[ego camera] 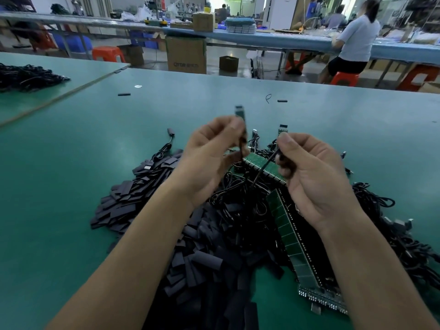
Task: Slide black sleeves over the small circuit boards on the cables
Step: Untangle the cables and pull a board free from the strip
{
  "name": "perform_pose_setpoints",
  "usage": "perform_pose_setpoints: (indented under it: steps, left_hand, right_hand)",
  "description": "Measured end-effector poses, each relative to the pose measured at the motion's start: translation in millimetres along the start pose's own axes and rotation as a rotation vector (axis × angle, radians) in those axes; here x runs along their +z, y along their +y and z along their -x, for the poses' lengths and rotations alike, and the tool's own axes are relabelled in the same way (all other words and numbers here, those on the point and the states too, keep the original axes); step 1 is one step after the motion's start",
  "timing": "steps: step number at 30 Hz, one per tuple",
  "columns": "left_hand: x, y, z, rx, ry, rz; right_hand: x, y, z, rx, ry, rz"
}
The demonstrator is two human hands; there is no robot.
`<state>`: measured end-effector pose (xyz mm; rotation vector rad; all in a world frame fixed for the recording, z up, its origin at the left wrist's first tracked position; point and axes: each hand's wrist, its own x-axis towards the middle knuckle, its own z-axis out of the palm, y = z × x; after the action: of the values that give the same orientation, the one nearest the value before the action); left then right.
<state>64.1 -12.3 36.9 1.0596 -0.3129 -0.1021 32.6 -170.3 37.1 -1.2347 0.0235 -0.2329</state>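
Note:
My left hand is raised over the green table and pinches a cable whose small green circuit board sticks up above the thumb, blurred by motion. My right hand pinches another thin black cable with a small green board showing above its thumb. Beneath and left of my hands lies a big pile of flat black sleeves. Tangled black cables and strips of green board panels lie under my right hand.
Two loose black sleeves lie farther out on the table, the other one near a bit of wire. Another heap of black cables sits at the far left. A seated person works at a long bench behind.

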Motion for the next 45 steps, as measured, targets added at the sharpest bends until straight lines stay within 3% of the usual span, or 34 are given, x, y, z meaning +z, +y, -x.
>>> perform_pose_setpoints:
  steps: [5, 10, 11, 13, 15, 17, 21, 27, 35, 39, 45]
  left_hand:
    - [-11.5, 19.4, -4.2, 0.412, 0.436, -0.096]
    - [-14.9, 23.1, -3.7, 0.759, 0.611, -0.544]
    - [-14.4, 21.7, -3.9, 0.779, 0.613, -0.611]
    - [-14.2, 17.3, -4.1, 0.766, 0.593, -0.734]
    - [-14.6, 13.8, -3.5, 0.729, 0.566, -0.828]
    - [-16.2, 12.1, -3.6, 0.703, 0.548, -0.889]
    - [-18.5, 9.7, -4.3, 0.620, 0.561, -0.975]
    - [-21.7, 6.2, -6.7, 0.563, 0.531, -0.942]
    - [-20.9, 3.5, -9.3, 0.438, 0.436, -0.858]
    - [-23.1, 1.4, -11.3, 0.408, 0.393, -0.892]
    - [-21.3, -4.3, -8.1, 0.357, 0.263, -0.940]
  right_hand:
    - [-6.2, 2.8, -6.6, -0.166, 0.377, 0.417]
    - [-2.0, 6.2, 3.4, -0.438, 0.419, 1.122]
    - [3.7, 6.3, 7.1, -0.519, 0.366, 1.195]
    - [13.8, 8.3, 13.7, -0.589, 0.103, 1.286]
    - [22.4, 14.0, 19.9, -0.570, -0.233, 1.363]
    - [29.6, 23.7, 24.2, -0.530, -0.462, 1.457]
    - [38.4, 45.7, 26.7, -0.457, -0.607, 1.576]
    - [62.5, 64.1, 14.7, -0.250, -0.650, 1.775]
    - [57.5, 68.5, 22.0, -0.304, -0.518, 1.443]
    - [45.9, 47.1, 27.1, -0.238, -0.530, 1.180]
    - [9.8, 1.9, 17.7, -0.337, -0.241, 0.927]
